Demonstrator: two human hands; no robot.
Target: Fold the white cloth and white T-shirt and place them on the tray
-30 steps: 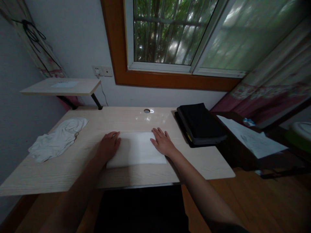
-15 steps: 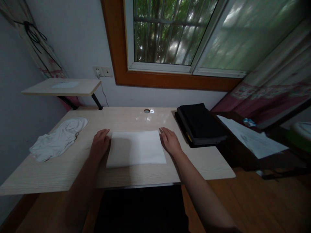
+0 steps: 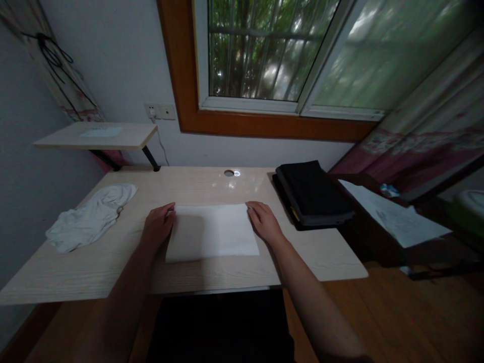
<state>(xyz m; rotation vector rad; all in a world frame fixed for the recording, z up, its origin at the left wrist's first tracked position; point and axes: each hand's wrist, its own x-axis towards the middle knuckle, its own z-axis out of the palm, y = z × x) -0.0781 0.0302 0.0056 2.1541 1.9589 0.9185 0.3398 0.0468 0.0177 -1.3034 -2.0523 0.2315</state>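
Note:
A flat white rectangle that looks like paper (image 3: pixel 214 232) lies on the light wood desk (image 3: pixel 200 189), in front of me. At its far left corner is my left hand (image 3: pixel 158 227), with fingers and thumb closed on the edge. My right hand (image 3: pixel 266 222) is closed in the same way at the far right corner. Both forearms reach in over the desk's near edge. The paper lies flat, and a shadow falls across its left part.
A crumpled white cloth (image 3: pixel 93 217) lies on the left, below a raised shelf (image 3: pixel 132 136). Black folders or binders (image 3: pixel 312 194) are stacked at the right. Beyond the desk's right side, a sheet (image 3: pixel 393 214) rests on a dark surface. A window (image 3: pixel 260 65) is behind.
Both hands have moved slightly inward, from beside the paper to its far corners, and their fingers have closed on its edges. The paper has hardly moved.

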